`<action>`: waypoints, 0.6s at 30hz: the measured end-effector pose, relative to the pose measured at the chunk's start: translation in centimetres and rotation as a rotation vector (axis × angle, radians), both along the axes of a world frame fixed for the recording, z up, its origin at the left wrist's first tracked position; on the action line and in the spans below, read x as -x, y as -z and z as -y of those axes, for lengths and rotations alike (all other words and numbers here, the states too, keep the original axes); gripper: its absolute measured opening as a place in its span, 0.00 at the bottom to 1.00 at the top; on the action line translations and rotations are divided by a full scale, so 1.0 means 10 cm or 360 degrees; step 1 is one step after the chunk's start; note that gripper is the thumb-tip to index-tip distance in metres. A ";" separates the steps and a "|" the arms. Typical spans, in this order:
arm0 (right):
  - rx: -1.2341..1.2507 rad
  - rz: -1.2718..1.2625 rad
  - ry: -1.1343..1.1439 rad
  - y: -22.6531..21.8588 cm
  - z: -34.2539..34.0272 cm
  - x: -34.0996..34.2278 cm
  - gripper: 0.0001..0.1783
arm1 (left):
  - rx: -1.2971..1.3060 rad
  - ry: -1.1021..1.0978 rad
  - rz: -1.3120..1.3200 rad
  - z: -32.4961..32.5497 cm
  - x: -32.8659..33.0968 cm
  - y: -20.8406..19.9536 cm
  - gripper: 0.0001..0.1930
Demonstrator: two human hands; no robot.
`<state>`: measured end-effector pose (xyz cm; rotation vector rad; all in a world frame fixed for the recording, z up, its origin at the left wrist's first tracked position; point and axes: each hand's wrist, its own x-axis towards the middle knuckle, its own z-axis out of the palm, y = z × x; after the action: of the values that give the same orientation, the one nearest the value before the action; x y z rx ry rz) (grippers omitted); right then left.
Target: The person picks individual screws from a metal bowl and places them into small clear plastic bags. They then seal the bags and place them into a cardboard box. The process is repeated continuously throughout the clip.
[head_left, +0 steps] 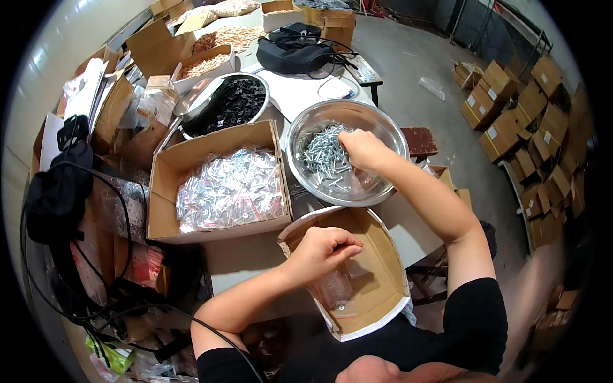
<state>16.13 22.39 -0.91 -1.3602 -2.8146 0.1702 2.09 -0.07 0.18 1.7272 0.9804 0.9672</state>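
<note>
A shiny metal bowl (389, 127) holds a heap of loose silver screws (324, 150). My right hand (365, 150) reaches into it from the right, its fingers curled down on the screws with the tips partly hidden. Closer to my body is a shallow open cardboard box (380, 271), with small clear plastic bags (335, 290) lying in its left part. Over that box hovers my left hand (327, 249), thumb and fingers pinched together. Whatever sits between those fingertips is too small to make out.
Left of the bowl stands a cardboard box (220, 235) full of bagged screws (233, 188). Behind it, another metal bowl (263, 96) holds black parts. A black bag (290, 54) lies farther back. Cables (121, 191) hang at left; stacked cartons (511, 121) stand at right.
</note>
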 end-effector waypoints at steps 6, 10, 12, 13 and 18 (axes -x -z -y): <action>0.0022 0.0201 -0.0040 -0.19 0.17 0.08 0.13 | -0.0091 -0.0128 0.0040 0.06 0.00 -0.07 0.15; 0.0119 0.0130 -0.0328 -0.17 0.20 0.02 0.08 | 0.0003 -0.0117 0.0045 0.04 0.05 -0.06 0.15; -0.0050 0.0125 -0.0505 -0.04 0.22 0.00 0.09 | 0.0115 -0.0143 0.0201 0.01 0.00 0.01 0.12; -0.0115 0.0240 -0.0518 -0.05 0.24 0.04 0.10 | 0.0045 -0.0142 0.0217 0.01 0.00 0.02 0.10; -0.0337 0.0433 -0.0621 -0.11 0.32 0.13 0.06 | -0.0176 0.0000 0.0216 -0.02 0.00 0.17 0.09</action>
<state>14.84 19.21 0.24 -0.8393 -3.1777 -0.3274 2.13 0.08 -1.51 1.7270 0.8527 1.1415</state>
